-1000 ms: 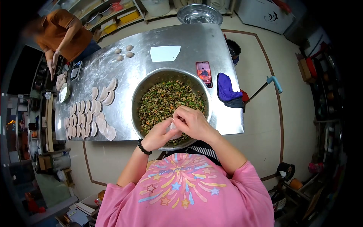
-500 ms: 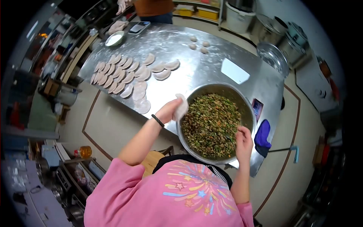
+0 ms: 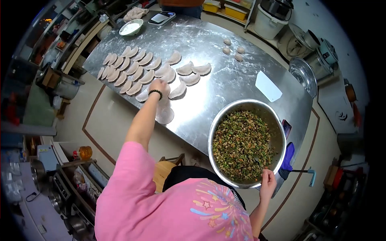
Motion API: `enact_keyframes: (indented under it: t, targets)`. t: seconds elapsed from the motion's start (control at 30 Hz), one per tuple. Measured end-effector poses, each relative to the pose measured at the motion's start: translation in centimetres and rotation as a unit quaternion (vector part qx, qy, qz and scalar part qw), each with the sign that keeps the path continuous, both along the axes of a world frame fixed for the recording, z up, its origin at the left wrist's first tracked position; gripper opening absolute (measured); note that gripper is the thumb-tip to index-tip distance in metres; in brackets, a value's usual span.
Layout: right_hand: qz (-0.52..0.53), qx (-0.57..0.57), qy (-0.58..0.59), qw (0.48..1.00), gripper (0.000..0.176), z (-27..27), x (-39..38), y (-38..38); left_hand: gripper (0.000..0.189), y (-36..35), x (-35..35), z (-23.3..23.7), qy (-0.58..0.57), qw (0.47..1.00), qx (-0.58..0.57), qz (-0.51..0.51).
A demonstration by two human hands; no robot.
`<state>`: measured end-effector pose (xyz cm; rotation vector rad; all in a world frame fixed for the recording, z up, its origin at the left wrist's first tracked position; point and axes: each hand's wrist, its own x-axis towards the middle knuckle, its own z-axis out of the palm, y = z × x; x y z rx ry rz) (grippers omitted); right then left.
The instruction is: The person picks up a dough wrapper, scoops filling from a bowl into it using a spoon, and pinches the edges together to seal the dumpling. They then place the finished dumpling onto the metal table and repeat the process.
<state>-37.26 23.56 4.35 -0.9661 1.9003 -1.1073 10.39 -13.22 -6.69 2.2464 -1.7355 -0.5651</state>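
Observation:
My left hand (image 3: 159, 86) reaches down among the round dumpling wrappers (image 3: 165, 115) at the table's front edge. Its fingers are curled, and whatever they grip is hidden under the hand. Just right of it lies a folded dumpling (image 3: 177, 90), near several others. Rows of folded dumplings (image 3: 131, 68) cover the left of the table. At the near right rim of a large steel bowl (image 3: 277, 138), my right hand (image 3: 267, 182) is pinched on what looks like a spoon (image 3: 257, 161), its tip in the chopped green and brown filling (image 3: 241, 140).
Several dough balls (image 3: 238, 57) and a white scraper (image 3: 268, 86) lie on the steel table (image 3: 209, 104). At the far left are a bowl of white powder (image 3: 131, 27) and a scale (image 3: 161, 18). Another person (image 3: 183, 9) stands behind the table. A phone (image 3: 286, 128) and purple cloth (image 3: 288, 156) flank the bowl.
My left hand has moved left from the bowl to the wrappers, and the dumpling it held now lies on the table. My right hand has drawn back to the rim. The view has shifted.

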Motion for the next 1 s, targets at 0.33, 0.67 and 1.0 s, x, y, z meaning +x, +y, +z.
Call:
enact_keyframes:
  t: [0.33, 0.67, 1.0]
  targets:
    - [0.006, 0.060, 0.090, 0.994, 0.019, 0.2, 2.2, 0.3, 0.054, -2.7, 3.0, 0.6, -0.038, 0.987, 0.157, 0.022]
    - [0.033, 0.073, 0.123, 0.989, 0.018, 0.3, 2.6, -0.3, 0.045, -0.8, 2.9, 1.8, -0.075, 0.984, 0.072, -0.144]
    - [0.035, 0.089, 0.121, 0.988, 0.017, 0.4, 4.0, -2.0, 0.030, 5.8, -4.4, 5.2, 0.627, 0.776, 0.037, -0.056]
